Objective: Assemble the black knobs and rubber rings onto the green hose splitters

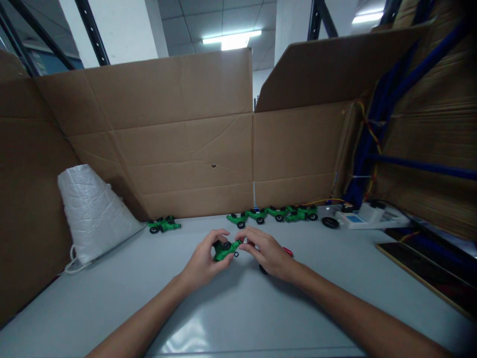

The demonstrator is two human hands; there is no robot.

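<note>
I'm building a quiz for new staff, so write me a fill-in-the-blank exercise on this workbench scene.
The left hand and right hand hold a ____ toy vehicle between them.
The white bag stands on the person's ____ side.
The row of toy vehicles lines a ____ wall.
The loose wheel by that row is ____.
Missing words: green; left; cardboard; black.

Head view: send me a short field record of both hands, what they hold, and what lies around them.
left hand: holds green toy car over the table
right hand: fingers at the car's end, grip unclear
near right hand: small red piece
back row: green toy cars along cardboard wall, loose black wheel beside them
left side: lone green car, white bag
</note>
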